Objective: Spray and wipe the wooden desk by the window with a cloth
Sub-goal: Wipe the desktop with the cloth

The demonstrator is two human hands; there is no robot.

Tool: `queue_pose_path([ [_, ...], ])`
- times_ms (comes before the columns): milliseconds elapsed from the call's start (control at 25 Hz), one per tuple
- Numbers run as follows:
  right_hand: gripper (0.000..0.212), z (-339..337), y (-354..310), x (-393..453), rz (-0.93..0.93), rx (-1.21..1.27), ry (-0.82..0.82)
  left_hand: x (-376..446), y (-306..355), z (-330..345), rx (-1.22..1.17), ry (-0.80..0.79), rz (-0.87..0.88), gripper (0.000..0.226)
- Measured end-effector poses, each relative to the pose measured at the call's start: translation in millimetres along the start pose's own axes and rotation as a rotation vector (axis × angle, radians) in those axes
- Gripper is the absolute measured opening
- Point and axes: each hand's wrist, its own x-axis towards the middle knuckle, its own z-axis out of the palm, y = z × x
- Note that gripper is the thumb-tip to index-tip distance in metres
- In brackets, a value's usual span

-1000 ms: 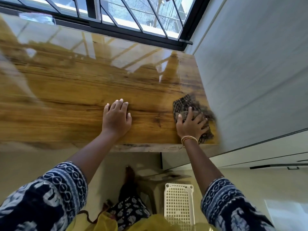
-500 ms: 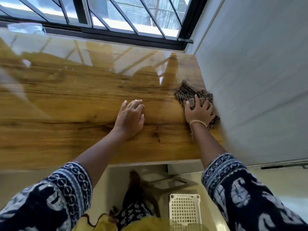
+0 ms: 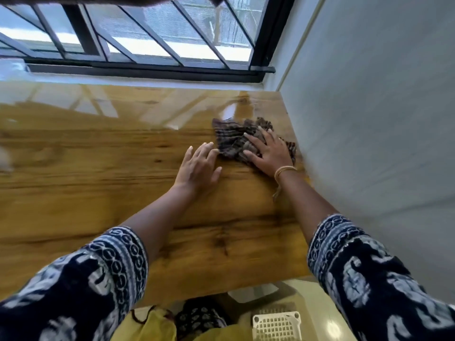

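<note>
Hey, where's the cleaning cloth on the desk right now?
The cloth lies bunched under the right hand at the desk's far right, near the wall and below the window.

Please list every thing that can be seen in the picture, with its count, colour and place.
wooden desk: one, glossy brown, below the window, against the right wall
cloth: one, dark striped, bunched on the desk's far right part
window: one, black frame with bars, behind the desk
wall: one, pale grey, right side
basket: one, white lattice, on the floor below the desk
left hand: flat on the desk, beside the cloth
right hand: spread fingers pressing the cloth, bangle at the wrist
</note>
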Motion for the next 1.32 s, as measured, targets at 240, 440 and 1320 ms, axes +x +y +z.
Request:
queue_pose_path([
  [240, 0.061, -14.0, 9.2, 73.3, 0.444, 0.142, -0.007, 35.7, -14.0, 4.7, -0.008, -0.023, -0.006, 0.054],
  [440, 0.069, -25.8, -46.1, 108.3, 0.455, 0.14, -0.064, 36.0, -20.5, 9.5, -0.005, 0.027, -0.007, 0.054],
  [1320, 0.064, -28.3, -6.2, 149.4, -0.19, -0.126, -0.007, 37.3, -23.4, 8.0, -0.006, 0.019, -0.025, 0.056],
])
